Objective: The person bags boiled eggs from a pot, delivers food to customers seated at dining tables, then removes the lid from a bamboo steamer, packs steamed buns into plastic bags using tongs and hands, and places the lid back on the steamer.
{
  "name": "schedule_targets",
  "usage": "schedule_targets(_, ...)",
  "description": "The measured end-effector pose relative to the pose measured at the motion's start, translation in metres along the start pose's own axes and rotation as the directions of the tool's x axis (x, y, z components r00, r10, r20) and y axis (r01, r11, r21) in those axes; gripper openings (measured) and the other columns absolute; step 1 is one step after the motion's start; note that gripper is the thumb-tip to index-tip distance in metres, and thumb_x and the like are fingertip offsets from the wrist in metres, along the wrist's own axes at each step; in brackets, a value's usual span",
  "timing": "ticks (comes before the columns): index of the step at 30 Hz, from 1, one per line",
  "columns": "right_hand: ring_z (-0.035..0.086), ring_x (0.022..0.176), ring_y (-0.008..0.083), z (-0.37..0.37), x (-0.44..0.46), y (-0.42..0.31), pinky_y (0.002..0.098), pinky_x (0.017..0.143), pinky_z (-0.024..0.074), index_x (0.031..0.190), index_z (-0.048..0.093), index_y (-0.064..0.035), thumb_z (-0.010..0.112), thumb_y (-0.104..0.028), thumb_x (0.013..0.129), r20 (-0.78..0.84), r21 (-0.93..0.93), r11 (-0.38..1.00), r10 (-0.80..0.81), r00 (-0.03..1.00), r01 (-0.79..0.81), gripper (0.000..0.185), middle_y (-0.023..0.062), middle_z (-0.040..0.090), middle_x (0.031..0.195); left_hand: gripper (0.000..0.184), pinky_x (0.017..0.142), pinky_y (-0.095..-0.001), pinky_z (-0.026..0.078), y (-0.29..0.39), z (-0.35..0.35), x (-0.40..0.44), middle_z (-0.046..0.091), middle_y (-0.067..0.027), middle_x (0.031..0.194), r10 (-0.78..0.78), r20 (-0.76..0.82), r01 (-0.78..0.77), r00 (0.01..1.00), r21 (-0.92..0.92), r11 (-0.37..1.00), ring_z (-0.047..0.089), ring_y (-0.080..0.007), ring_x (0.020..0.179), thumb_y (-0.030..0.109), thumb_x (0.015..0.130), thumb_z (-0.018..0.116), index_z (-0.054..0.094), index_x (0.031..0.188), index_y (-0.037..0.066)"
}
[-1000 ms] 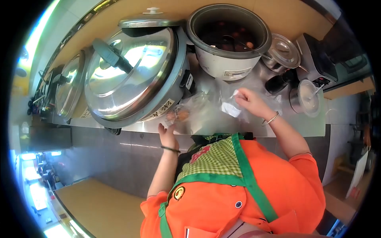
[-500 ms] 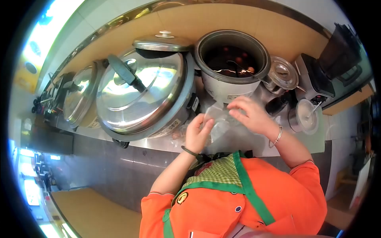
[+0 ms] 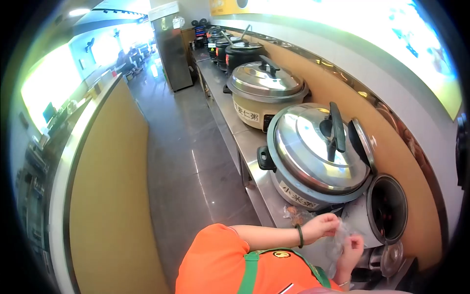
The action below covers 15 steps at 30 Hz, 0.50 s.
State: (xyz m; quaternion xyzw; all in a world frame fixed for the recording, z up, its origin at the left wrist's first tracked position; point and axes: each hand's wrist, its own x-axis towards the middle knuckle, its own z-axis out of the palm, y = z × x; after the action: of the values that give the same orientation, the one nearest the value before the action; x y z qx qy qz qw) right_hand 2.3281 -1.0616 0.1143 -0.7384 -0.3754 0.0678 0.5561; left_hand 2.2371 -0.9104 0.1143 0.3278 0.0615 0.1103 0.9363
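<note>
Between my hands hangs a clear plastic bag, thin and crumpled. My left hand pinches its upper edge with thumb and fingers, a dark bangle round the wrist. Close beside it, my right hand has curled fingers gripping the bag's other side. Both hands are over the steel counter, in front of an open pot with dark liquid and round, reddish things in it. Left of my hands, another clear bag with brown, egg-like things lies on the counter.
A large lidded cooker stands just beyond my hands. Farther along the counter are a second lidded cooker and several black pots. A lidded steel container sits at the lower right. A tan partition borders the aisle.
The view has swung left, now showing the aisle and the counter's length. My hands have come closer together, and my right fingers, spread before, are now closed on the bag.
</note>
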Motion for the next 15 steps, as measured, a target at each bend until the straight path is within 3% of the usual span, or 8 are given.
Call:
schedule_targets(1,0.048,0.072,0.0079,0.000,0.003,0.013,0.0196,0.063,0.0397,0.082,0.046,-0.0039,0.053,-0.003,0.081,-0.095,0.233,0.970,0.098,0.991,-0.073,0.007,0.0014,0.050,0.081,0.012,0.074,-0.0241,0.043,0.012,0.001,-0.004,0.053,0.0014,0.078,-0.036,-0.011,0.034,0.999,-0.134,0.990,0.052,-0.0090,0.073,0.020,0.088,0.047,0.048,0.084,0.009)
schedule_targets(3,0.049,0.075,0.0096,0.006,0.005,-0.006,0.0195,0.064,0.0399,0.083,0.047,-0.0059,0.046,-0.004,0.084,-0.117,0.640,0.731,0.398,0.910,-0.238,0.003,0.0019,0.050,0.082,0.013,0.071,-0.0238,0.044,0.015,-0.011,-0.006,0.049,0.0008,0.072,-0.035,0.308,0.142,0.951,-0.335,0.931,0.050,-0.0099,0.066,0.019,0.090,0.043,0.048,0.084,0.008)
schedule_targets(7,0.052,0.077,0.0121,0.005,0.010,-0.009,0.0251,0.067,0.0439,0.082,0.044,-0.0063,0.042,-0.007,0.084,0.021,0.646,0.737,0.243,0.970,-0.199,0.003,0.0026,0.050,0.081,0.013,0.056,-0.0214,0.044,0.017,-0.014,-0.012,0.050,0.0003,0.071,-0.226,0.459,0.350,0.859,-0.206,0.914,0.049,-0.0075,0.056,0.017,0.088,0.046,0.048,0.090,0.005)
schedule_targets(9,0.051,0.071,0.0106,0.001,0.016,-0.049,0.0215,0.061,0.0430,0.084,0.045,-0.0069,0.040,-0.008,0.085,0.249,0.877,0.219,0.554,0.795,-0.427,0.005,0.0012,0.049,0.076,0.015,0.049,-0.0203,0.041,0.013,-0.010,-0.012,0.051,0.0005,0.071,-0.327,0.408,0.373,0.852,-0.036,0.927,0.048,-0.0066,0.052,0.017,0.087,0.048,0.048,0.094,0.004)
schedule_targets(10,0.051,0.071,0.0106,-0.001,0.012,-0.048,0.0215,0.061,0.0430,0.084,0.045,-0.0069,0.040,-0.008,0.085,0.246,0.875,0.222,0.560,0.791,-0.430,0.005,0.0012,0.049,0.076,0.019,0.043,-0.0192,0.038,0.008,-0.008,-0.013,0.052,0.0007,0.071,-0.413,0.341,0.394,0.845,0.126,0.910,0.047,-0.0058,0.049,0.016,0.086,0.050,0.048,0.098,0.003)
schedule_targets(12,0.049,0.067,0.0088,0.000,0.007,-0.044,0.0200,0.057,0.0414,0.085,0.047,-0.0075,0.042,-0.008,0.085,0.243,0.719,0.614,0.216,0.946,-0.325,0.005,-0.0006,0.048,0.072,0.028,0.040,-0.0186,0.036,0.003,-0.016,-0.009,0.054,0.0002,0.074,-0.453,0.498,0.388,0.740,0.235,0.891,0.049,-0.0057,0.050,0.019,0.082,0.057,0.047,0.102,0.002)
schedule_targets(14,0.048,0.063,0.0080,0.011,0.005,-0.036,0.0200,0.056,0.0402,0.084,0.048,-0.0084,0.044,-0.009,0.084,0.227,0.676,0.663,0.228,0.947,-0.322,0.004,-0.0015,0.047,0.072,0.036,0.038,-0.0179,0.037,0.025,-0.008,-0.008,0.054,-0.0007,0.077,-0.473,0.590,0.199,0.654,0.469,0.860,0.049,-0.0060,0.051,0.025,0.078,0.062,0.047,0.101,0.002)
schedule_targets(15,0.047,0.063,0.0076,0.019,0.005,-0.031,0.0196,0.056,0.0400,0.084,0.048,-0.0084,0.045,-0.009,0.084,0.248,0.669,0.650,0.263,0.932,-0.361,0.003,-0.0019,0.047,0.071,0.047,0.052,-0.0210,0.045,0.036,-0.007,-0.011,0.055,-0.0028,0.087,-0.434,0.605,0.156,0.667,0.457,0.876,0.054,-0.0085,0.067,0.031,0.074,0.065,0.047,0.106,0.002)
